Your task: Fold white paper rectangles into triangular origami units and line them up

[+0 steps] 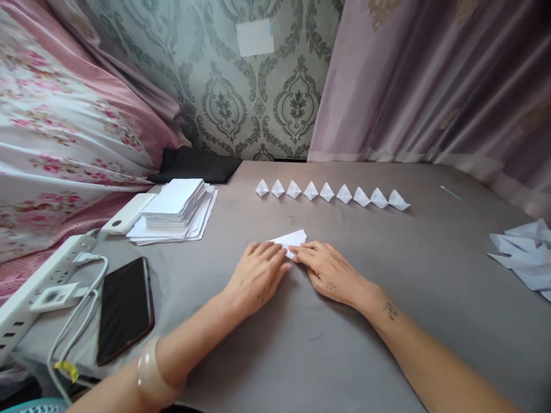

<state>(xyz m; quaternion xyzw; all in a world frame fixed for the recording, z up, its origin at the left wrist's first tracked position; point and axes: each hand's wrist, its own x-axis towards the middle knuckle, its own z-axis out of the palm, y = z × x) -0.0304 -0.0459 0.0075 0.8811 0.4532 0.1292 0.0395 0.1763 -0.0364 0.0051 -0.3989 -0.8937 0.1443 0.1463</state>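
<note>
A folded white sheet of paper [295, 238] lies flat on the grey-covered table, partly hidden by my fingers. My left hand [260, 272] rests palm down over its left part, fingers stretched forward. From the right, my right hand [325, 267] touches the paper's near right edge with its fingertips; the fingers lie extended and low. Beyond my hands stands a row of several small folded paper boats [310, 191], each with a peaked middle.
At the left are a stack of white paper [172, 209], a white box [129, 213], a power strip [47, 287] with cables, and a phone [124, 310]. Folded papers [525, 252] lie at the right edge. A black cloth [196, 164] lies near the wall, and a thin white stick [450, 193] far right.
</note>
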